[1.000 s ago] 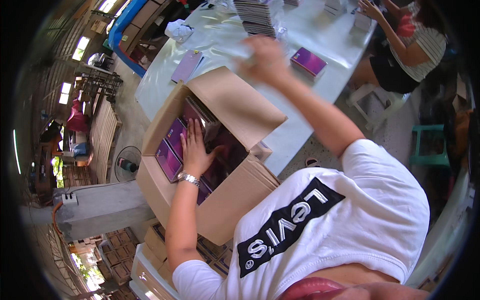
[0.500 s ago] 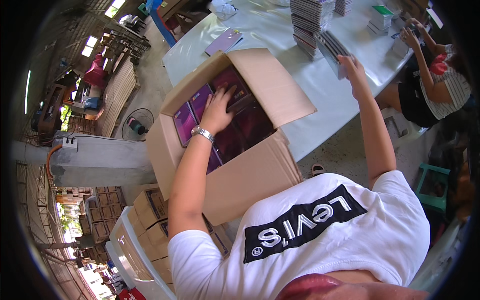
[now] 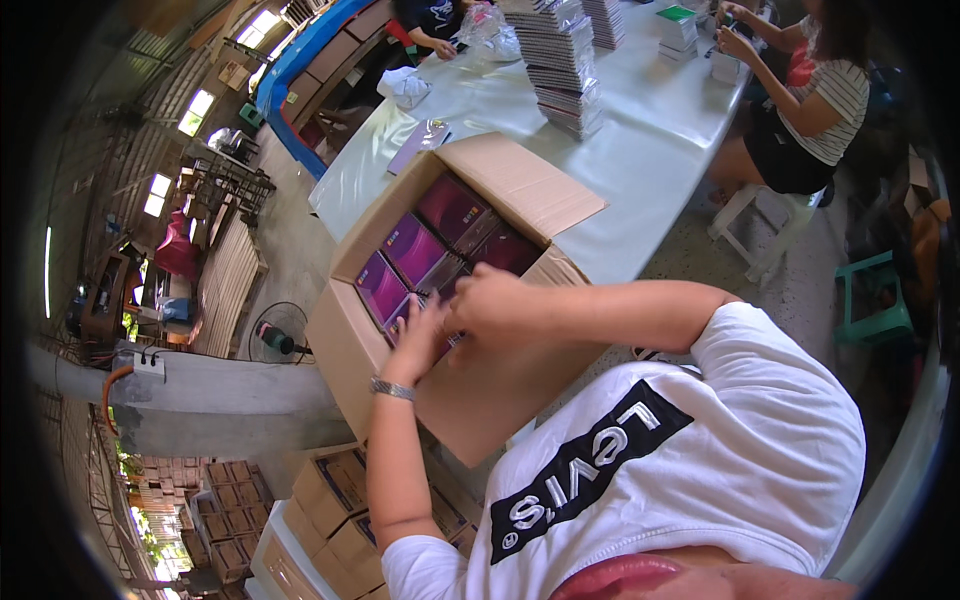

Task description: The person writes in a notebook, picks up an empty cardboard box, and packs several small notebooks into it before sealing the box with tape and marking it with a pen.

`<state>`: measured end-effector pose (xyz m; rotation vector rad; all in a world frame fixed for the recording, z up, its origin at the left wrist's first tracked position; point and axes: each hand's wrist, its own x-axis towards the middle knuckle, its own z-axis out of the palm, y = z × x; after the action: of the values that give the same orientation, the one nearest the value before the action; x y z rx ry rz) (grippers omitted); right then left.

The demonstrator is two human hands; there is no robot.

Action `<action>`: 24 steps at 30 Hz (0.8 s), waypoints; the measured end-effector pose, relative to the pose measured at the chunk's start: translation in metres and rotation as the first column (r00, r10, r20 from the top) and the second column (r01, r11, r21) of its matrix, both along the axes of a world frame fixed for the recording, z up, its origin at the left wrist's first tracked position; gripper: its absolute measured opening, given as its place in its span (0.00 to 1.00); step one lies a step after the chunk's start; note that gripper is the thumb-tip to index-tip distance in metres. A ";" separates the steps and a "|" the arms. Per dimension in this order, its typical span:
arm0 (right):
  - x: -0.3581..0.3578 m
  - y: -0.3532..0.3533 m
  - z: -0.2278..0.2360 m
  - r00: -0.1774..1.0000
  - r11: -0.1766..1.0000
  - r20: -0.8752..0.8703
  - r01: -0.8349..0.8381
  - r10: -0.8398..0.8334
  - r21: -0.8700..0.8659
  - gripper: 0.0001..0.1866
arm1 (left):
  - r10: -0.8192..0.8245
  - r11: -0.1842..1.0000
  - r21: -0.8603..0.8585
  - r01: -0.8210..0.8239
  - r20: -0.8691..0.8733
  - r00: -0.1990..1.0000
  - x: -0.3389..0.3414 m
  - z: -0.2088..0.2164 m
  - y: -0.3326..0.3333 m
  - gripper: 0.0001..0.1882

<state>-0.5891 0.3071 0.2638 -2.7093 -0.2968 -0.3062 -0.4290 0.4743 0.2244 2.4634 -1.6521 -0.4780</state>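
An open cardboard box (image 3: 460, 410) stands tilted at the table's near edge, packed with several stacks of purple spiral notebooks (image 3: 415, 248). Over the box's near part, my left hand (image 3: 422, 335) reaches in with its fingers apart, touching or just above the notebooks there. My right hand (image 3: 492, 305) comes across from the right and meets the left one. Its fingers are bent down into the box, and whatever they hold is hidden behind the hand.
Tall stacks of notebooks (image 3: 560, 75) stand on the pale covered table (image 3: 650, 150). A purple notebook (image 3: 418, 145) lies behind the box. One co-worker (image 3: 810, 110) sits at the right, another (image 3: 430, 20) is at the far side. A fan (image 3: 278, 335) and a concrete post (image 3: 230, 400) are left.
My right hand has moved from the table stacks, where it held notebooks, into the box. My left hand has drawn back from the far stacks to the box's near part.
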 end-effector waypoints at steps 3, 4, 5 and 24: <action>-0.008 -0.074 0.019 0.961 0.970 0.227 0.109 -0.159 0.218 0.19 | 0.079 0.970 0.226 -0.084 0.031 0.996 -0.007 0.001 0.007 0.18; -0.025 -0.101 0.040 0.930 0.941 0.242 0.211 -0.277 0.266 0.20 | 0.152 0.963 0.231 -0.138 -0.047 0.987 -0.009 0.008 0.009 0.16; -0.026 -0.136 0.031 0.792 0.866 0.374 0.367 -0.483 0.340 0.22 | 0.112 0.971 0.210 -0.114 0.023 0.993 -0.018 0.023 -0.002 0.14; 0.048 -0.466 -0.022 0.350 0.650 0.566 0.566 -0.746 0.507 0.75 | 0.151 0.964 -0.257 -0.061 0.344 0.927 0.000 0.191 -0.593 0.61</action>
<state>-0.5406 -0.1588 0.2423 -2.1578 0.6668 -1.6119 -0.4291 -0.1185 0.4151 2.5428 -1.5654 0.1986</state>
